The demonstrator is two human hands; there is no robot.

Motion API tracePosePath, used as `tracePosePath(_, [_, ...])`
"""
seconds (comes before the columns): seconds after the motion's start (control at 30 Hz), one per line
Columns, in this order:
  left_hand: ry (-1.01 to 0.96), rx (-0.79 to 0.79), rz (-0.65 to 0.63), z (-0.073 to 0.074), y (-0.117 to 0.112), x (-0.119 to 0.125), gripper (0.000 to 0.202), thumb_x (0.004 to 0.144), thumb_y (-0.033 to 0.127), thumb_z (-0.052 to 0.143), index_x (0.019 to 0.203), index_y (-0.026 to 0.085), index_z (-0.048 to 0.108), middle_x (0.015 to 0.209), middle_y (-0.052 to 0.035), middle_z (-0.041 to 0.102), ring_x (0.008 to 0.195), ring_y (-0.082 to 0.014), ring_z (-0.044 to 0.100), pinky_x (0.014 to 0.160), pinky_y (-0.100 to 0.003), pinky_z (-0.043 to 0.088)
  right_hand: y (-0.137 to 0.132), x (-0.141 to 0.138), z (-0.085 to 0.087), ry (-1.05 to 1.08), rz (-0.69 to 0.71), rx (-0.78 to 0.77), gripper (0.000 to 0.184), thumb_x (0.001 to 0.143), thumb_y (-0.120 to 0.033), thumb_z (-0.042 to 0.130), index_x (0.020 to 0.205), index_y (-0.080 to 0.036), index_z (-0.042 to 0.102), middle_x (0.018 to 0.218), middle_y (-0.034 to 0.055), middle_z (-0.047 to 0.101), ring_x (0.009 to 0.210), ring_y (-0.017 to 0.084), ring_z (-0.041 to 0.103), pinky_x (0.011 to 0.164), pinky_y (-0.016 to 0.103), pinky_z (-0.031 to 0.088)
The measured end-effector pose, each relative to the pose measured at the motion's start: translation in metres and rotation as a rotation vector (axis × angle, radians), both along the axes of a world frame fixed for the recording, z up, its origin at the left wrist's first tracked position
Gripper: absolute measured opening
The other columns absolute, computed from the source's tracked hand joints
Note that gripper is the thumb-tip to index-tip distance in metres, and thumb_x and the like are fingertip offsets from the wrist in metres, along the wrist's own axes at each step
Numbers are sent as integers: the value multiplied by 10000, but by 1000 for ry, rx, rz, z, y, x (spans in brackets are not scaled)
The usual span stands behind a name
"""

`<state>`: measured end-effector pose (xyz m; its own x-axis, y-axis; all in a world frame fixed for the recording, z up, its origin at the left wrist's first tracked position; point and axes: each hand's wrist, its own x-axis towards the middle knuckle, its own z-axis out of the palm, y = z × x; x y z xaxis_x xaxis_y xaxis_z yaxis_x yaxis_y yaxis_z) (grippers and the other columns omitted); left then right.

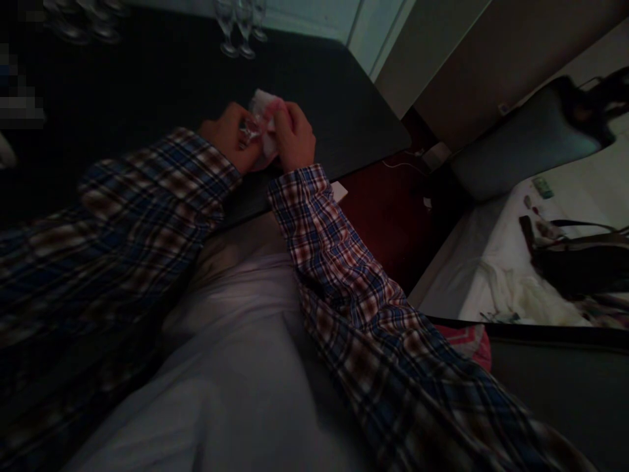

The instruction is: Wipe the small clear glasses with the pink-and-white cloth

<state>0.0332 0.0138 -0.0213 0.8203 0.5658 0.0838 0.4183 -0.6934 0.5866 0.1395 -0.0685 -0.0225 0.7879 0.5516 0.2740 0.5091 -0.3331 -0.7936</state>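
Observation:
Both my hands meet over the dark table (162, 85). My left hand (227, 139) is curled around a small clear glass object (250, 129), which I can only partly see. My right hand (295, 139) is closed on a white cloth (261, 105) and presses it against the glass. The cloth bunches up between and above my fingers. Both arms wear plaid sleeves.
Several stemmed glasses (240, 26) stand at the table's far edge, and more glassware (83, 26) sits at the far left. To the right lie a dark chair (525, 147) and a white surface (570, 216) bearing a black bag (580, 259).

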Motion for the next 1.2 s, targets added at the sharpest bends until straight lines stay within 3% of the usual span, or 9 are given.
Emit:
tracePosePath(0.23, [24,21,-28,0,3,0,466,827,419,469,1250,222,457,1054,-66,668,942,-231,646,783,-322,504,-4,-6,8,29,15,-37,257,910,-409,318,907,-248,518,991,15,640,971,164,626,866,292,500])
tracePosePath(0.43, [-1,39,3,1,0,0,439,829,406,469,1232,233,466,1077,-54,662,955,-232,640,794,-329,497,0,-1,0,-14,-24,-54,269,913,-405,309,927,-257,533,997,11,646,971,142,640,790,239,516])
tracePosePath(0.6, [6,-9,11,0,1,0,440,820,413,486,1229,252,481,1065,-47,666,950,-230,638,811,-332,500,1,2,-5,-33,5,2,269,909,-413,307,918,-245,517,959,5,644,936,155,636,809,270,509])
tracePosePath(0.9, [-27,76,20,-3,1,2,434,813,375,506,1215,213,495,1018,-33,675,937,-230,653,803,-345,514,5,6,-11,-13,18,67,288,908,-434,305,886,-236,513,907,10,633,886,166,646,800,296,518])
tracePosePath(1.07, [-51,66,0,-1,0,0,436,819,393,497,1208,197,502,1028,-54,676,928,-235,657,775,-337,521,4,5,-10,-7,13,30,273,899,-449,324,893,-257,516,943,14,640,918,167,642,817,294,522])
tracePosePath(1.2, [-23,39,-3,-4,3,2,441,821,380,496,1231,220,474,1078,-51,662,989,-230,639,841,-349,500,3,5,-9,-15,16,37,298,896,-458,301,896,-248,514,952,21,637,939,177,640,824,309,524])
